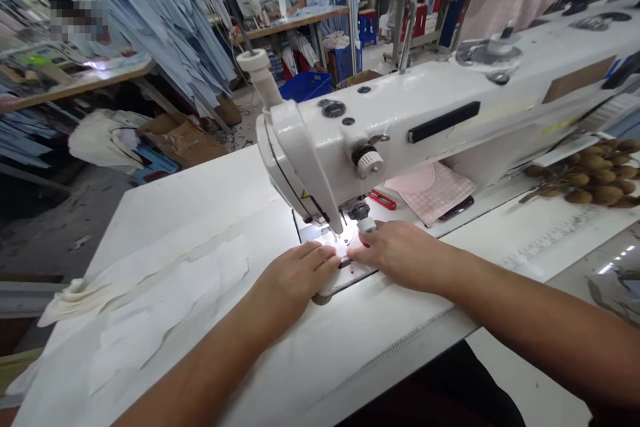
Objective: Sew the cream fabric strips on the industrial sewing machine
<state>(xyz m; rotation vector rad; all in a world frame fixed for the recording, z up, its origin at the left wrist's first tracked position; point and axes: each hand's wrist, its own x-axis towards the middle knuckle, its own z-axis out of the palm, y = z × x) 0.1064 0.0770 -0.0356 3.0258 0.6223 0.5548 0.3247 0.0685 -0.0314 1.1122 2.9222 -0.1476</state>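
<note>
We see the left hand (295,277) and right hand (400,253) — open, flat, gripping nothing — pressing white fabric (165,293) at the sewing machine (400,107); most lies unsewn-looking on the surface (530,267).

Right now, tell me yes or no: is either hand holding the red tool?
No, the red tool lies by the pink cloth, while the left hand and right hand rest on white fabric at the machine.

Left hand (295,273) and right hand (400,253): bare, ungloved. Left forearm (200,373) and right forearm (525,313): also bare — smooth and tapering toward the wrist, running out past the frame's lower edges. Black garment (430,390): plain and dark, showing below the near edge of the surface (390,360) — its cut is hard to tell.
</note>
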